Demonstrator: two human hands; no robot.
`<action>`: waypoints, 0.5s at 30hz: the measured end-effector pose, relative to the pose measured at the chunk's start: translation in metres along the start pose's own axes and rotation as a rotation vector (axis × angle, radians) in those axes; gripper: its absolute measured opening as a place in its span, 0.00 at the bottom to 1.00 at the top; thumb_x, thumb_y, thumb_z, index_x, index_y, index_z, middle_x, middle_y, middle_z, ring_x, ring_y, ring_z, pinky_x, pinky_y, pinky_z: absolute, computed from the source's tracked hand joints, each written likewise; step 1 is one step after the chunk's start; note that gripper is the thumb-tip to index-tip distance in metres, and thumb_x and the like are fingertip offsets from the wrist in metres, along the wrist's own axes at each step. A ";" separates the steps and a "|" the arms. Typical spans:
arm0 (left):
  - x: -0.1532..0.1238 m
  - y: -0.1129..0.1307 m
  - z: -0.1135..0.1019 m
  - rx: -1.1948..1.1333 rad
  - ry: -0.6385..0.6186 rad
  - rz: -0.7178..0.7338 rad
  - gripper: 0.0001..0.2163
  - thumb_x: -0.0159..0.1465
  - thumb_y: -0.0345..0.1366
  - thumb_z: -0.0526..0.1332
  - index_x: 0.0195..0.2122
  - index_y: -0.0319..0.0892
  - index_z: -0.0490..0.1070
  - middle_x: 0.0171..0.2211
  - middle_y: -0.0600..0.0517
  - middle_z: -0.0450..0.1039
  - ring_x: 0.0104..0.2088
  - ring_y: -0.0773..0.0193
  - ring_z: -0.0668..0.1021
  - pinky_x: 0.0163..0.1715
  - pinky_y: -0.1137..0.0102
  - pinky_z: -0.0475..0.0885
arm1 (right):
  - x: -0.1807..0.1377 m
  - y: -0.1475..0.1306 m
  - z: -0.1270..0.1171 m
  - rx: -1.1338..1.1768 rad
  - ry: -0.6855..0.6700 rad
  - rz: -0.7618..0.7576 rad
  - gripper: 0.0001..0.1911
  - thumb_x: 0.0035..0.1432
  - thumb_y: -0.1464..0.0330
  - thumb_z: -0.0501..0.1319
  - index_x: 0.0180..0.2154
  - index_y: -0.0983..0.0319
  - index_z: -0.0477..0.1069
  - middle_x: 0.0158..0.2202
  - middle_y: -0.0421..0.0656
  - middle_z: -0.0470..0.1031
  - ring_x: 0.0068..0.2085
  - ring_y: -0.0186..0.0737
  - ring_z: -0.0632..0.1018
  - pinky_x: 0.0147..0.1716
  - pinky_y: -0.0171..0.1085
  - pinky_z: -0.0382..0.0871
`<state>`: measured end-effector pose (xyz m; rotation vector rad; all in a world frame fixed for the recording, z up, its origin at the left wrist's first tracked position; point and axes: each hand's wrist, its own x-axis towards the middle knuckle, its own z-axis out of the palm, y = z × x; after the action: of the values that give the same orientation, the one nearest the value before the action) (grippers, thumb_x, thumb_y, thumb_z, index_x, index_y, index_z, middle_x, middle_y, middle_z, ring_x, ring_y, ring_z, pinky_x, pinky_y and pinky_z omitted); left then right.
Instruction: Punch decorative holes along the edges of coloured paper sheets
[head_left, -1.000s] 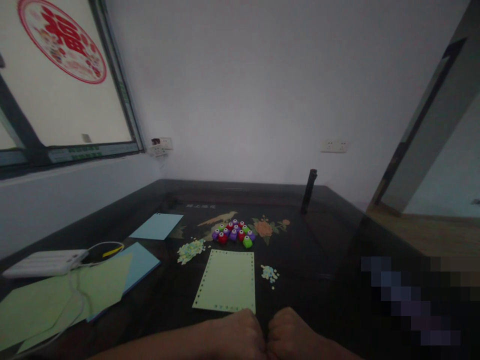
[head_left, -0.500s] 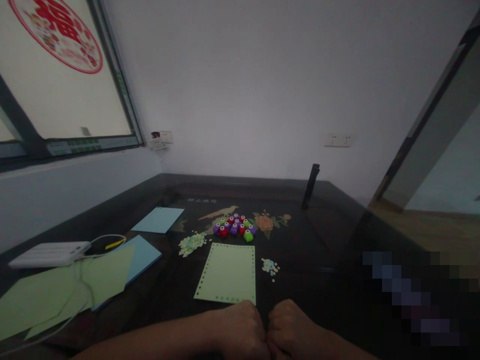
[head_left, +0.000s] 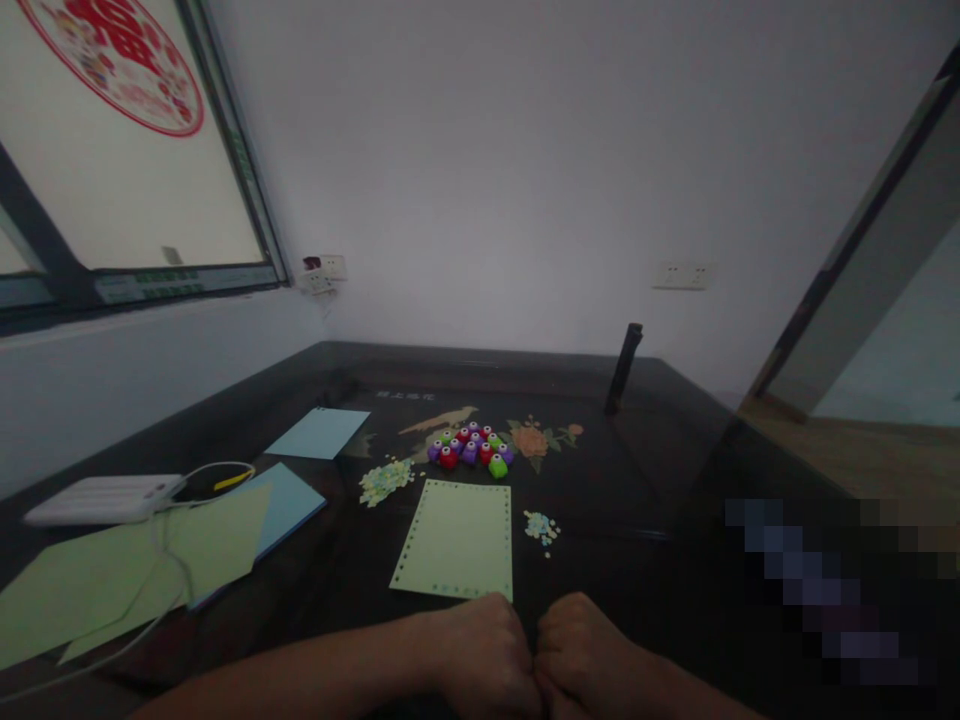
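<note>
My left hand [head_left: 491,650] and my right hand [head_left: 581,645] rest knuckle to knuckle at the bottom edge, both closed. Whatever their curled fingers hold, if anything, is hidden. Just beyond my left hand lies a pale green sheet [head_left: 459,535] with small holes punched along its edges. To its right is a small scatter of tiny paper bits [head_left: 541,527]; a larger heap of paper bits [head_left: 385,481] lies at its upper left. Behind the sheet stands a cluster of small red, purple and green blocks [head_left: 470,450] with white, eye-like tops.
Loose green sheets [head_left: 180,535] and blue paper [head_left: 289,505] lie at the left, crossed by a white cable [head_left: 180,570]. Near them are a white power bank [head_left: 101,498] and a blue sheet [head_left: 321,433]. A black upright stick [head_left: 624,370] stands at the back right.
The view has shifted very slightly. My hands stay closed and together in the same place, and the things on the table have not moved.
</note>
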<state>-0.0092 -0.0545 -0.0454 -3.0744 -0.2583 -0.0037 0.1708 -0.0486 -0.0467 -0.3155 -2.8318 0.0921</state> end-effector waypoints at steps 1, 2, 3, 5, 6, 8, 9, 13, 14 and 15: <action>0.000 0.000 0.000 0.000 0.000 0.000 0.09 0.57 0.41 0.59 0.21 0.46 0.69 0.15 0.57 0.68 0.19 0.66 0.71 0.11 0.70 0.52 | 0.000 0.000 0.000 -0.002 0.000 0.003 0.10 0.48 0.72 0.53 0.17 0.62 0.60 0.16 0.38 0.67 0.18 0.30 0.59 0.21 0.37 0.44; 0.000 0.000 -0.001 -0.002 -0.002 0.001 0.09 0.57 0.40 0.59 0.21 0.46 0.70 0.15 0.57 0.68 0.19 0.66 0.71 0.12 0.70 0.52 | 0.000 0.000 0.001 -0.002 -0.002 0.003 0.10 0.48 0.72 0.53 0.17 0.62 0.61 0.16 0.38 0.67 0.18 0.30 0.59 0.21 0.37 0.44; 0.000 0.000 -0.001 -0.006 -0.005 0.002 0.09 0.58 0.40 0.58 0.22 0.46 0.70 0.15 0.57 0.68 0.19 0.66 0.71 0.12 0.70 0.52 | 0.000 0.001 0.001 -0.002 -0.007 0.001 0.11 0.49 0.72 0.53 0.17 0.62 0.61 0.16 0.38 0.67 0.18 0.30 0.60 0.21 0.37 0.44; 0.000 0.001 -0.001 -0.012 -0.015 -0.002 0.10 0.59 0.41 0.57 0.22 0.46 0.69 0.15 0.57 0.68 0.18 0.66 0.71 0.12 0.70 0.52 | 0.000 0.001 0.002 0.000 -0.017 -0.010 0.12 0.51 0.71 0.52 0.17 0.62 0.61 0.16 0.38 0.67 0.17 0.30 0.61 0.21 0.37 0.45; 0.000 0.001 -0.001 -0.014 -0.019 -0.007 0.11 0.59 0.41 0.56 0.21 0.46 0.69 0.15 0.57 0.67 0.18 0.66 0.71 0.12 0.70 0.51 | -0.001 0.001 0.003 -0.001 -0.019 -0.014 0.12 0.52 0.70 0.51 0.17 0.62 0.61 0.16 0.38 0.67 0.17 0.30 0.61 0.21 0.37 0.45; 0.001 0.001 0.000 -0.016 -0.015 -0.015 0.12 0.59 0.42 0.56 0.20 0.46 0.68 0.14 0.57 0.67 0.18 0.66 0.71 0.12 0.71 0.51 | -0.001 0.000 0.003 -0.009 -0.014 -0.013 0.13 0.53 0.70 0.51 0.17 0.62 0.61 0.16 0.39 0.67 0.17 0.30 0.62 0.21 0.37 0.46; 0.001 0.001 0.001 -0.018 -0.007 -0.021 0.12 0.58 0.42 0.56 0.19 0.45 0.68 0.14 0.57 0.67 0.18 0.66 0.71 0.12 0.70 0.51 | 0.000 0.000 0.003 -0.012 -0.008 -0.009 0.14 0.53 0.69 0.50 0.17 0.62 0.61 0.16 0.39 0.67 0.17 0.31 0.62 0.21 0.37 0.46; 0.002 0.002 0.003 -0.035 0.016 -0.032 0.11 0.56 0.40 0.58 0.18 0.45 0.67 0.14 0.56 0.68 0.18 0.66 0.71 0.11 0.70 0.53 | 0.000 -0.001 0.001 -0.012 -0.010 -0.008 0.15 0.55 0.68 0.50 0.17 0.62 0.61 0.15 0.39 0.67 0.17 0.31 0.62 0.21 0.37 0.46; 0.002 0.002 0.002 -0.034 0.014 -0.033 0.11 0.56 0.40 0.58 0.19 0.45 0.67 0.14 0.57 0.68 0.18 0.66 0.71 0.12 0.70 0.53 | 0.000 -0.001 0.001 -0.013 -0.013 -0.007 0.15 0.55 0.68 0.50 0.17 0.62 0.62 0.15 0.39 0.67 0.17 0.31 0.62 0.21 0.37 0.45; 0.002 0.003 0.002 -0.030 0.011 -0.037 0.11 0.56 0.40 0.58 0.19 0.45 0.67 0.14 0.57 0.68 0.18 0.66 0.71 0.12 0.70 0.53 | 0.000 -0.001 0.001 -0.013 -0.014 -0.006 0.15 0.55 0.68 0.50 0.18 0.62 0.62 0.16 0.39 0.67 0.17 0.31 0.62 0.21 0.37 0.45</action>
<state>-0.0069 -0.0568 -0.0475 -3.0977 -0.3180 -0.0265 0.1703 -0.0497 -0.0481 -0.3100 -2.8483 0.0756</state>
